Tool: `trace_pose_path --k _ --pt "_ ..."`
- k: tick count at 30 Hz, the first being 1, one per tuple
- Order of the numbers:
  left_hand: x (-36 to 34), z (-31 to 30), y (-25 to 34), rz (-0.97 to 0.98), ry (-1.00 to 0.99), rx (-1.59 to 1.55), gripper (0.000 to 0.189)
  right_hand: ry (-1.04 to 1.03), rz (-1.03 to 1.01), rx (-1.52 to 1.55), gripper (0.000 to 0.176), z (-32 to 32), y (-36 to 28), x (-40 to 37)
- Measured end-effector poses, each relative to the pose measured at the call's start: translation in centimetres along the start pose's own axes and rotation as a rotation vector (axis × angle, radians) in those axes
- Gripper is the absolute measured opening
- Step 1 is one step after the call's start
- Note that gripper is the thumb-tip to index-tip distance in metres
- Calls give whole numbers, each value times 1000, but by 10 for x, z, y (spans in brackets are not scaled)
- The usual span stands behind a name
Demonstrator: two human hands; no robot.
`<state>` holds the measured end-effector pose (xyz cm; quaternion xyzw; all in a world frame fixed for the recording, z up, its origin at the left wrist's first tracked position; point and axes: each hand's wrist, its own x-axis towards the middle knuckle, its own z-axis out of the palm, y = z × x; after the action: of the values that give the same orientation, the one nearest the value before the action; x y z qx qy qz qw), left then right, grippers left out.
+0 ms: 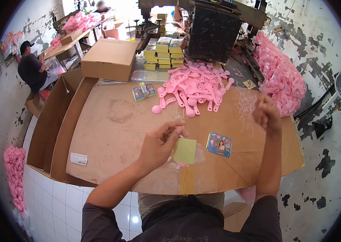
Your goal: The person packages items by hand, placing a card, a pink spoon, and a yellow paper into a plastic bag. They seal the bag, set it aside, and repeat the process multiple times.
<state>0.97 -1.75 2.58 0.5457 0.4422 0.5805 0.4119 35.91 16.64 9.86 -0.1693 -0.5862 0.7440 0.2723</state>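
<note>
Cardboard sheeting [114, 133] covers the tabletop across the middle of the frame. The left hand [158, 146] sits at centre, slightly below the middle. Its grip is pinched together on the top edge of a yellow-green card [185, 151]. The card lies flat on the cardboard inside a clear sleeve [198, 160], with a bit of pink showing at its lower edge.

The right hand [266, 113] is raised at centre right with its fingers curled. It is blurred, so I cannot tell whether its grip is closed on anything. A wisp of thin clear plastic [246, 105] hangs just to its left.

A printed card [219, 144] showing a face lies just right of the yellow-green card, between the two hands. A loose pile of pink spoons [194, 86] spreads over the upper centre of the cardboard. A few more printed cards [144, 91] lie to the left of the pile.

Behind them, stacks of yellow boxes [163, 52] stand between a closed cardboard box [109, 59] and a dark machine [213, 34]. A heap of bagged pink spoons [280, 76] runs down the upper right side. Another person [31, 69] sits at the upper left of the frame.
</note>
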Motion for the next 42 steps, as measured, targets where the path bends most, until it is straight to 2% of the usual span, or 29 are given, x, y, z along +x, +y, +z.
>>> trace_pose_path --k 1,2,3,6,7,9,11,13,15,17,20,21,26,29,32,35,42 --pt "0 -1 -1 -1 13 11 29 265 -84 -256 18 -38 9 -5" --pt "0 -1 -3 -2 23 22 29 575 -131 -711 23 -75 24 -7" --pt "1 -1 -4 0 34 32 29 709 -158 -1123 29 -104 35 -17" --pt "2 1 -6 21 51 39 32 770 -313 -2008 42 -125 49 -49" --pt "3 0 -6 28 56 59 33 796 -294 -1977 43 -109 43 -48" --pt "2 1 -6 31 57 98 35 850 -241 -1912 44 -36 27 -35" --pt "2 3 -9 39 53 92 34 737 -356 -1530 35 2 35 -14" --pt "3 4 -11 43 55 78 34 447 -126 -1111 33 56 45 3" --pt "3 3 -13 39 60 54 34 143 -181 -919 37 102 61 19" --pt "1 3 -9 11 63 39 33 76 -289 -794 38 138 77 32" --pt "3 0 -10 22 55 -39 35 65 -48 -536 36 135 101 48" --pt "4 -3 -11 36 53 -74 35 61 -42 -498 34 133 102 50" --pt "7 -8 -10 -159 -77 -86 34 43 -40 -398 28 124 96 54" --pt "7 -7 -17 -222 -105 -57 29 49 -169 -529 27 115 107 52" --pt "6 -6 -20 -227 -102 -35 26 7 -207 -599 25 106 112 51" --pt "5 -2 -16 -229 -90 -32 25 54 -91 -393 22 115 107 49" --pt "6 0 -17 -215 -47 -116 26 147 3 -279 19 109 118 49"
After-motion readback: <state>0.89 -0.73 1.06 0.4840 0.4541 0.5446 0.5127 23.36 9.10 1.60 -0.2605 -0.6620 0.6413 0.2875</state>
